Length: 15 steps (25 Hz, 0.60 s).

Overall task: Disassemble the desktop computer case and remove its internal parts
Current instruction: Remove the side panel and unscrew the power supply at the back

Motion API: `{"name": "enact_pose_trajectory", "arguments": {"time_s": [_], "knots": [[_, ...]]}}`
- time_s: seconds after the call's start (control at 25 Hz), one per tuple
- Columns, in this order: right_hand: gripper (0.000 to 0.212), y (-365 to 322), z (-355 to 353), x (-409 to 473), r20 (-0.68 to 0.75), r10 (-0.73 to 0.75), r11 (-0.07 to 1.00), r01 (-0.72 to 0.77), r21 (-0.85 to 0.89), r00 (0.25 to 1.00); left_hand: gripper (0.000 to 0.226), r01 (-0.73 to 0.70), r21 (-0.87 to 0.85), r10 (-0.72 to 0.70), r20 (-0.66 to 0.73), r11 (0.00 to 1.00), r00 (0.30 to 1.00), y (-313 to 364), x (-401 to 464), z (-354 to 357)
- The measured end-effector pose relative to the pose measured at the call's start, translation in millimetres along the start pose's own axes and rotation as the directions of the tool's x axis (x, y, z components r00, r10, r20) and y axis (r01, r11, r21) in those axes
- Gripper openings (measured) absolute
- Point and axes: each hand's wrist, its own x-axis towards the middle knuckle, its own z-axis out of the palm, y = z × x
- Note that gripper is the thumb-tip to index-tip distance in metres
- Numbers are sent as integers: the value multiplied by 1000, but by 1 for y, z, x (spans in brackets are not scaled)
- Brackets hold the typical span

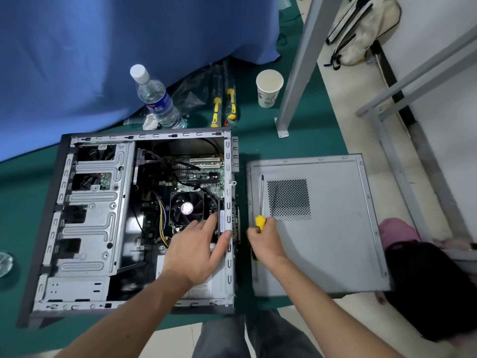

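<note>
Left hand [196, 250] fingers flat, steadying case [228, 202] edge; right hand [265, 241] gripping screwdriver [261, 202]: seat tip squarely before turning.

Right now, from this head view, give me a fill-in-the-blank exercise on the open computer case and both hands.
1. The right hand grips a screwdriver with a ____ handle.
2. The removed side panel lies to the ____ of the computer case.
3. The left hand rests inside the case, just below the round CPU ____.
4. Beyond the case stands a water bottle with a ____ cap.

Missing words: yellow; right; fan; white
</note>
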Motion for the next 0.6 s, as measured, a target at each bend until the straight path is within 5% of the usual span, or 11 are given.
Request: {"name": "enact_pose_trajectory", "arguments": {"time_s": [0.12, 0.6], "knots": [[12, -9, 2, 7, -33, 55, 991, -50, 123, 998, 73, 6, 15, -5, -17, 1000, 1000, 1, 0, -2], [19, 6, 13, -9, 89, 19, 989, -32, 142, 996, 58, -10, 5, 10, -78, 1000, 997, 2, -3, -3]]}}
